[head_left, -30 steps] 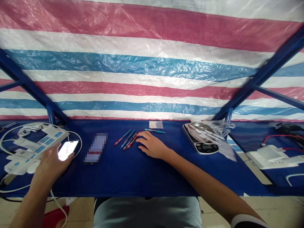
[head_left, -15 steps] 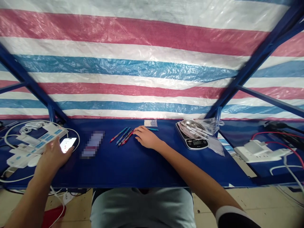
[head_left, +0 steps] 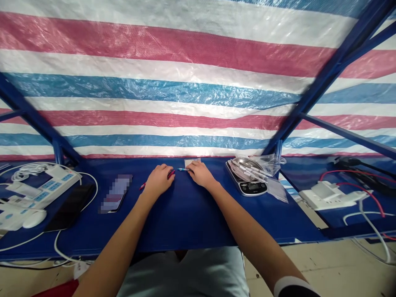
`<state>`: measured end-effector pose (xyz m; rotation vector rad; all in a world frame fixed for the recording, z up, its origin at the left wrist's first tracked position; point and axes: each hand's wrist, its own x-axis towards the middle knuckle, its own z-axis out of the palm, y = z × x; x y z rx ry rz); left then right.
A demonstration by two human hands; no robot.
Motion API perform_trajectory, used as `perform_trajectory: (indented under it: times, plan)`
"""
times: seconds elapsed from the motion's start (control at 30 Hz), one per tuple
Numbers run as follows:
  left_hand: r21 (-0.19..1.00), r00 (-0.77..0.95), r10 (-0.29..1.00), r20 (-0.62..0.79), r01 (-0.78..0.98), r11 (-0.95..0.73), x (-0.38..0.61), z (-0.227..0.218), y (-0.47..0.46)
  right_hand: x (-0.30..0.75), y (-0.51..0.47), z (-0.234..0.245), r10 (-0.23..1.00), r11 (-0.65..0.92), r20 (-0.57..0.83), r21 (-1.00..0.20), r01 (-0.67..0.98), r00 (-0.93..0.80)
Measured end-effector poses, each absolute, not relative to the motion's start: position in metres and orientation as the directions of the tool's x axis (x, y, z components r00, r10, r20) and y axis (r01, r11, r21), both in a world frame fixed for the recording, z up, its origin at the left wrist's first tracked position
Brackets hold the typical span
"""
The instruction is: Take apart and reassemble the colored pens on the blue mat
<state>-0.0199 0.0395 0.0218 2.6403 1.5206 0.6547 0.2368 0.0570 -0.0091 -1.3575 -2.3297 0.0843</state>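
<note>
Both of my hands rest at the back middle of the blue table [head_left: 185, 214]. My left hand [head_left: 159, 180] lies with curled fingers over a row of red and blue pens [head_left: 170, 174], hiding most of them; one red end [head_left: 142, 186] sticks out to its left. My right hand [head_left: 200, 173] touches a single blue pen [head_left: 184, 169] with its fingertips, just in front of a small clear bag [head_left: 192, 161] of white bits. Whether either hand grips a pen is not visible.
A dark phone [head_left: 70, 206] lies at the left beside white power strips [head_left: 37, 189] and cables. A blurred flat item [head_left: 116, 199] sits left of centre. A digital scale [head_left: 246, 181] with a metal dish and plastic bags stands to the right. More sockets and wires [head_left: 334, 196] fill a neighbouring table.
My left hand left the phone, whose screen went dark, and moved right onto the pens. My right hand shifted a little right to the single blue pen.
</note>
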Motion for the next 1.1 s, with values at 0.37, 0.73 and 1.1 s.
perform_trajectory:
  times: [0.37, 0.73, 1.1]
  plan:
    - [0.170, 0.618, 0.666, 0.418, 0.667, -0.726, -0.002, 0.004, 0.048, 0.242, 0.030, 0.011, 0.790, 0.608, 0.417, -0.629, 0.484, -0.450]
    - [0.248, 0.663, 0.565, 0.491, 0.516, -0.820, -0.010, 0.005, 0.046, 0.261, 0.023, 0.002, 0.984, 0.106, 0.091, -0.990, 0.092, -0.150]
    - [0.303, 0.674, 0.587, 0.449, 0.503, -0.809, -0.018, 0.009, 0.043, 0.265, 0.019, 0.004, 0.967, 0.081, 0.043, -0.987, 0.142, -0.252]
